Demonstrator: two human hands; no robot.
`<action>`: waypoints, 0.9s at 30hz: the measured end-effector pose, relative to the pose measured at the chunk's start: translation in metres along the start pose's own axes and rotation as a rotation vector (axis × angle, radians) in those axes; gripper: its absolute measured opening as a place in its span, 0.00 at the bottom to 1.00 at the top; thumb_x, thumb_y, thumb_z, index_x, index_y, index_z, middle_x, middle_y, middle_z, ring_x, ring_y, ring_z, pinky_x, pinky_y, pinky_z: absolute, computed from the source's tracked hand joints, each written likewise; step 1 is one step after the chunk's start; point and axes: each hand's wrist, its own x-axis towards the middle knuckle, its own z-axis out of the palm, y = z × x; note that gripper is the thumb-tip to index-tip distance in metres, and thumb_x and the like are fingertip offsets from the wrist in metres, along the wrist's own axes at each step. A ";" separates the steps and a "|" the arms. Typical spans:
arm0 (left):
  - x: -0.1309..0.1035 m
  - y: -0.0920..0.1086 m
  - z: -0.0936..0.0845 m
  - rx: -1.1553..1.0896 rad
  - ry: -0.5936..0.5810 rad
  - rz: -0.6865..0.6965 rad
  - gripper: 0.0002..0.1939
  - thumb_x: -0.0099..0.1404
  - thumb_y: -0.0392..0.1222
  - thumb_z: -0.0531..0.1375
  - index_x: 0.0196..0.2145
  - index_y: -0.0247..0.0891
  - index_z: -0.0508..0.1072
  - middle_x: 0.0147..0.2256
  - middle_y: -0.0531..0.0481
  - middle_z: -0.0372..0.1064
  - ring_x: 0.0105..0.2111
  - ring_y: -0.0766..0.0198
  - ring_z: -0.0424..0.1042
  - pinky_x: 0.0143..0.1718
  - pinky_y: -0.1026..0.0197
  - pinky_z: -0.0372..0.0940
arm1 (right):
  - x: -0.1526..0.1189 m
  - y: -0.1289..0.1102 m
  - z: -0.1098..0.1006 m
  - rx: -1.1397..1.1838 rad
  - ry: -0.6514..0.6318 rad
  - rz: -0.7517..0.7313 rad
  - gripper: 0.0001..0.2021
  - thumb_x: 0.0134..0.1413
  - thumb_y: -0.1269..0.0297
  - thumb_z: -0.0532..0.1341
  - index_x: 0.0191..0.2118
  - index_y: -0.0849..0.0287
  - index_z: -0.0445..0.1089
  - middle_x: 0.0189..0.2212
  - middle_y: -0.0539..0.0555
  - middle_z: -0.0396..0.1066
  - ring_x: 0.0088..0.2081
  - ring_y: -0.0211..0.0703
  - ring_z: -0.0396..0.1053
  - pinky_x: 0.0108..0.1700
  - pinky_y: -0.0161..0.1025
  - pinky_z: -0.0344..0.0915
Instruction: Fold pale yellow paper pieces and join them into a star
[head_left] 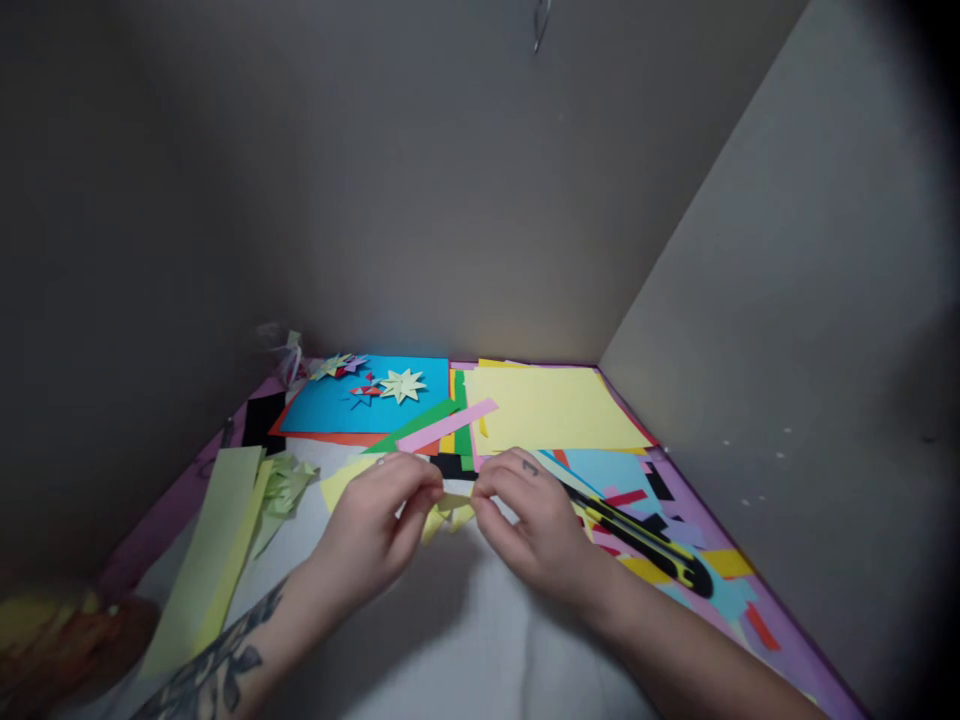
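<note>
Between my two hands is a small folded piece of yellow paper (pixel 450 508), with pointed ends hanging below my fingers. My left hand (pixel 390 510) pinches its left side between thumb and fingers. On the other side my right hand (pixel 521 520) pinches it the same way. My curled fingers cover part of the folds. Behind my left hand lies a flat yellow paper piece (pixel 337 483). A black and yellow utility knife (pixel 645 535) rests just right of my right hand, on paper scraps.
Blue sheets (pixel 322 405) at the back left carry folded paper stars (pixel 403 386). Pale yellow sheets (pixel 555 410) lie at the back right. Pink strip (pixel 448 424) and green strip (pixel 409 425) lie between. Light green strips (pixel 206 550) and crumpled paper (pixel 283 490) sit left. Walls enclose the table.
</note>
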 end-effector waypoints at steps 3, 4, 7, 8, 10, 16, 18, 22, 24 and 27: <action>0.003 -0.004 -0.009 0.024 0.126 -0.087 0.06 0.65 0.37 0.53 0.31 0.38 0.69 0.29 0.50 0.70 0.28 0.65 0.68 0.30 0.65 0.63 | 0.005 0.002 -0.010 0.033 0.069 0.049 0.08 0.54 0.75 0.53 0.28 0.57 0.64 0.26 0.52 0.66 0.32 0.41 0.63 0.35 0.39 0.61; 0.004 -0.005 -0.011 0.017 0.165 -0.139 0.06 0.64 0.39 0.54 0.31 0.38 0.69 0.28 0.51 0.70 0.27 0.66 0.68 0.28 0.65 0.62 | 0.006 0.003 -0.013 0.038 0.095 0.066 0.08 0.54 0.75 0.53 0.27 0.57 0.64 0.25 0.51 0.66 0.31 0.41 0.63 0.35 0.39 0.61; 0.006 -0.006 -0.012 -0.129 0.182 -0.315 0.08 0.64 0.43 0.54 0.31 0.38 0.70 0.26 0.52 0.70 0.24 0.67 0.68 0.24 0.67 0.63 | 0.007 0.005 -0.016 0.037 0.174 0.072 0.07 0.54 0.75 0.54 0.28 0.57 0.64 0.25 0.51 0.66 0.31 0.41 0.64 0.35 0.40 0.63; 0.007 -0.006 -0.011 -0.207 0.162 -0.365 0.08 0.64 0.44 0.55 0.32 0.38 0.70 0.26 0.52 0.71 0.24 0.67 0.69 0.24 0.67 0.63 | 0.006 0.006 -0.016 0.029 0.191 0.051 0.07 0.53 0.75 0.55 0.29 0.56 0.64 0.26 0.51 0.66 0.32 0.42 0.65 0.36 0.40 0.63; 0.008 -0.004 -0.005 -0.354 0.123 -0.441 0.08 0.63 0.44 0.56 0.36 0.37 0.70 0.27 0.51 0.71 0.25 0.67 0.70 0.23 0.67 0.65 | 0.003 0.006 -0.012 -0.010 0.207 -0.017 0.07 0.52 0.76 0.57 0.34 0.56 0.65 0.31 0.53 0.68 0.37 0.44 0.66 0.40 0.43 0.65; 0.008 0.005 0.009 -0.541 0.077 -0.477 0.06 0.60 0.40 0.58 0.36 0.37 0.70 0.28 0.52 0.71 0.27 0.66 0.72 0.27 0.65 0.67 | -0.005 0.007 0.003 -0.052 0.091 -0.151 0.19 0.51 0.76 0.57 0.49 0.54 0.61 0.44 0.58 0.68 0.46 0.48 0.66 0.48 0.50 0.65; 0.007 0.007 0.009 -0.513 0.041 -0.448 0.05 0.59 0.38 0.57 0.34 0.36 0.72 0.27 0.52 0.71 0.27 0.66 0.72 0.28 0.65 0.67 | -0.007 0.007 0.005 0.013 0.106 -0.092 0.18 0.53 0.75 0.56 0.50 0.54 0.61 0.40 0.56 0.71 0.43 0.45 0.69 0.44 0.46 0.68; 0.007 0.006 0.008 -0.504 0.011 -0.443 0.06 0.60 0.38 0.56 0.33 0.37 0.73 0.27 0.52 0.72 0.27 0.67 0.71 0.28 0.66 0.66 | -0.006 0.008 0.004 0.101 0.168 0.109 0.15 0.54 0.76 0.54 0.47 0.55 0.64 0.37 0.53 0.73 0.36 0.40 0.71 0.38 0.37 0.69; 0.007 0.004 0.007 -0.521 0.014 -0.448 0.07 0.60 0.38 0.56 0.34 0.37 0.74 0.26 0.52 0.72 0.26 0.67 0.71 0.28 0.66 0.67 | -0.004 0.009 0.002 0.130 0.149 0.120 0.16 0.53 0.78 0.53 0.45 0.54 0.66 0.37 0.53 0.73 0.37 0.40 0.72 0.38 0.37 0.69; 0.007 0.002 0.008 -0.518 0.007 -0.438 0.07 0.59 0.37 0.57 0.35 0.37 0.74 0.28 0.51 0.73 0.28 0.66 0.72 0.29 0.65 0.68 | 0.000 0.008 0.001 0.156 0.120 0.110 0.15 0.53 0.78 0.54 0.41 0.55 0.70 0.34 0.52 0.74 0.36 0.40 0.72 0.38 0.37 0.68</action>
